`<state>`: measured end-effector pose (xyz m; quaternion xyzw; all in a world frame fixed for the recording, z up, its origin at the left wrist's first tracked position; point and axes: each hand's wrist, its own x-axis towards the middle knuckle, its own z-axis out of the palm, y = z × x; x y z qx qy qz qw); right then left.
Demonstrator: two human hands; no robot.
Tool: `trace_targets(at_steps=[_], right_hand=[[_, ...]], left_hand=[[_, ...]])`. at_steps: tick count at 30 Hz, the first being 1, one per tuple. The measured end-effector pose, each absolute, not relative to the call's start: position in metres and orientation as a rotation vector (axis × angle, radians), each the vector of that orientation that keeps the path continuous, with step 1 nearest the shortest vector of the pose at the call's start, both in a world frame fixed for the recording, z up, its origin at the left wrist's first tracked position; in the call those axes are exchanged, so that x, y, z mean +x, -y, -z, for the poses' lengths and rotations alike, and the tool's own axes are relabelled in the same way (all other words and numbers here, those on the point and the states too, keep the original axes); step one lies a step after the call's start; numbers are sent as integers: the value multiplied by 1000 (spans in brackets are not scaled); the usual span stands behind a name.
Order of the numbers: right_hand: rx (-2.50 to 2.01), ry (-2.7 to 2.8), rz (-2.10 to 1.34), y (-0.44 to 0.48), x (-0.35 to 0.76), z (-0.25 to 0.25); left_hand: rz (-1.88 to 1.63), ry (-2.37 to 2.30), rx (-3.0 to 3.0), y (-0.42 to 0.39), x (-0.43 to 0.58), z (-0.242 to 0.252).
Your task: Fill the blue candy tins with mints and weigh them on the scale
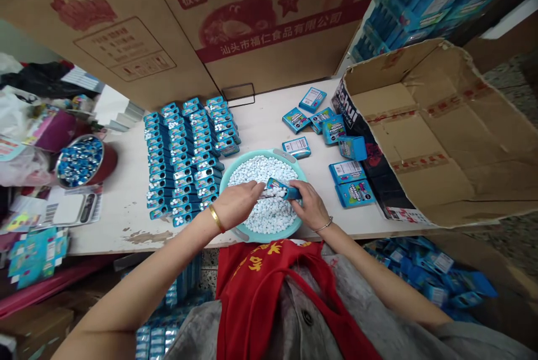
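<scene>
I stand near a pale table (121,203), where a person in a red apron (247,298) works with both hands above a mint-green basin (269,237). This basin sits at the front edge of the table and is filled with small white pieces (271,217). The right hand (311,207) has its fingers closed around one small blue box (293,193), and it holds this box tilted over the basin. Some white pieces are at the box's side which faces the left hand (239,204). The fingers of the left hand are bent and drawn close together, just beside the box; whether they pinch something, I cannot tell, because this part is too small.

To the left of the basin, blue boxes with holes in their tops (182,166) stand upright in four rows, and white pieces show in many of the holes. To the right, several loose blue boxes (296,120) lie between the basin and a large open carton (420,124). Farther left there is a red bowl (111,164) of shiny blue things, with a white scale (72,209) near it. Behind everything stand big printed cardboard boxes (269,63).
</scene>
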<state>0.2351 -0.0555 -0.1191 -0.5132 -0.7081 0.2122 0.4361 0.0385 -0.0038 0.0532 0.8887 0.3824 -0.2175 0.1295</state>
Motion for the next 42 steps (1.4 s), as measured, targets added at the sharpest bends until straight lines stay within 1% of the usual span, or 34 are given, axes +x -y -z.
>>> trace_targets(at_steps=[3,5,9,12,14,16,19,23,25,28,31,34,38,42], right_hand=[[-1247,1769,-530,57,233,120],[-1237,1762,-532,58,232,122],[-1244,1731,-544,58,232,126],[-1274,1699,-565,57,235,128],[-1302,1681,-573,56,239,129],[-1318,1675,-577,55,243,130],[-1316,1674,-596,55,245,131],[-1351,1590,-667,55,244,128],[-1392,1504,-715,56,243,126],[-1441,1381,-756,57,244,121],[-1464,1301,-762,58,248,118],[-1465,1272,-736,58,253,117],[-1472,1322,-707,58,254,117],[-1438,1484,-667,57,249,120]], left_hand=[[818,-1161,2638,8,59,-68],[868,-1163,2687,13,69,-75],[801,-1133,2767,16,74,-79],[709,-1212,2693,10,51,-67],[598,-1343,2593,3,25,-45],[525,-1471,2470,-3,-3,-12],[568,-1498,2297,-6,-27,47],[472,-1356,2243,1,-8,111],[384,-1292,2231,4,14,131],[248,-1220,2204,6,39,146],[161,-1171,2174,7,40,142],[71,-1114,2157,8,21,120],[-72,-997,2194,11,-6,68],[-36,-975,2299,7,-11,13]])
